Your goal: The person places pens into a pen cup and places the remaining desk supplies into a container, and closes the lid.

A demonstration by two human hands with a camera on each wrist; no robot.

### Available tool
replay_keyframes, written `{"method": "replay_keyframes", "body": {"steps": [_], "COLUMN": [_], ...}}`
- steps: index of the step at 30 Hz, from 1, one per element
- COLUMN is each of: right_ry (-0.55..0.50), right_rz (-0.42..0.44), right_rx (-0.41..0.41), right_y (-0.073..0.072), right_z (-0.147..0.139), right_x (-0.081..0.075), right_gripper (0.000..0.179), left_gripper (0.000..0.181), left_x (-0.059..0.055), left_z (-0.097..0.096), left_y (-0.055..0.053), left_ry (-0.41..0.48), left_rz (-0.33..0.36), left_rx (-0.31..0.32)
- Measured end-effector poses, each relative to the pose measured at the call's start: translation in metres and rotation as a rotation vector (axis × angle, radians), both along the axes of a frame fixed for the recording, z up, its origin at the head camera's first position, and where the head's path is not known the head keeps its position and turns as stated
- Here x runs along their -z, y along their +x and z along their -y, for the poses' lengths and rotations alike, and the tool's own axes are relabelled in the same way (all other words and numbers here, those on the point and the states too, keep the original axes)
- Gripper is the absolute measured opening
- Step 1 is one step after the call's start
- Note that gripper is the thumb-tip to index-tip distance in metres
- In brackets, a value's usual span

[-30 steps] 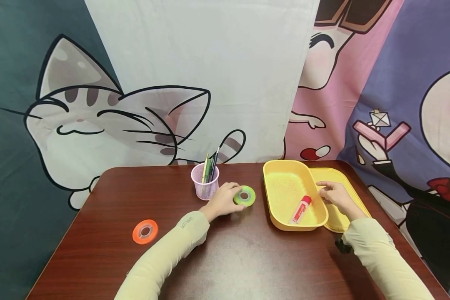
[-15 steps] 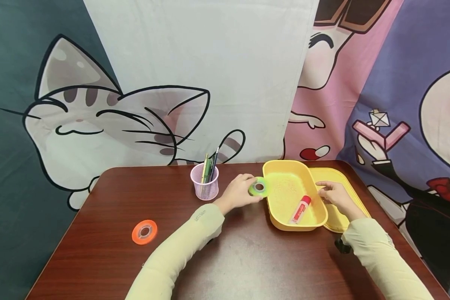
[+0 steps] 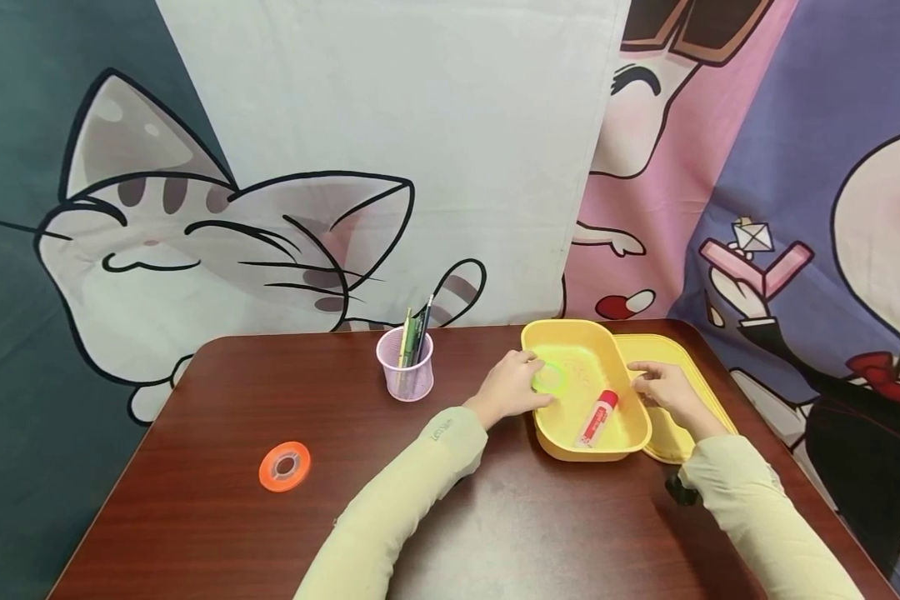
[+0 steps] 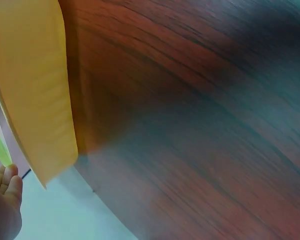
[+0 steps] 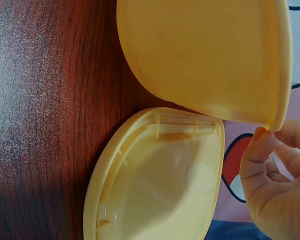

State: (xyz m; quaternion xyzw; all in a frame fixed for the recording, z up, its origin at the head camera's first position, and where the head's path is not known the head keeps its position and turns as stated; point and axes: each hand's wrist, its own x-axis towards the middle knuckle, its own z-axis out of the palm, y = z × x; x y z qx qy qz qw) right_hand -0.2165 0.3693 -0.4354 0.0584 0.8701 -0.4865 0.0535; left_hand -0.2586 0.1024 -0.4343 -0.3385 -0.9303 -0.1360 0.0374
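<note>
My left hand (image 3: 508,385) pinches a green tape roll (image 3: 551,379) over the left side of a yellow plastic box (image 3: 570,337). In the left wrist view the fingertips (image 4: 9,175) hold the roll's green edge beside the box's rim. A red-and-white glue stick (image 3: 597,419) lies inside the box. At the box's right side, my right hand (image 3: 669,390) grips the rim, thumb and finger meeting at its edge in the right wrist view.
Partly beneath the box's right side lies a yellow lid (image 3: 682,358). An orange tape roll (image 3: 285,467) lies at the left of the brown table (image 3: 195,533). Toward the back stands a pink mesh cup (image 3: 407,383) with several pens (image 3: 414,337).
My left hand has carried the green tape roll rightward from the table, past the box's left rim, to over its inside. My right hand stays at the box's right rim.
</note>
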Motion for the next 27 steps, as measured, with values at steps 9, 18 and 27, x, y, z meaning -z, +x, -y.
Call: {"method": "replay_keyframes", "body": {"steps": [9, 18, 27], "right_ry": [-0.003, -0.009, 0.001], "right_rz": [0.008, 0.014, 0.013], "right_rx": [0.003, 0.006, 0.008], "right_y": [-0.002, -0.002, 0.0], "right_z": [0.003, 0.005, 0.003], "right_x": [0.002, -0.001, -0.002], "right_gripper": [0.043, 0.043, 0.043], "left_gripper": [0.055, 0.049, 0.053], "left_x": [0.006, 0.008, 0.01], "left_z": [-0.022, -0.032, -0.041], "left_y": [0.003, 0.009, 0.01], "left_ry": [-0.08, -0.1, -0.134], "left_rz": [0.041, 0.028, 0.022], "left_rx": [-0.011, -0.012, -0.017]}}
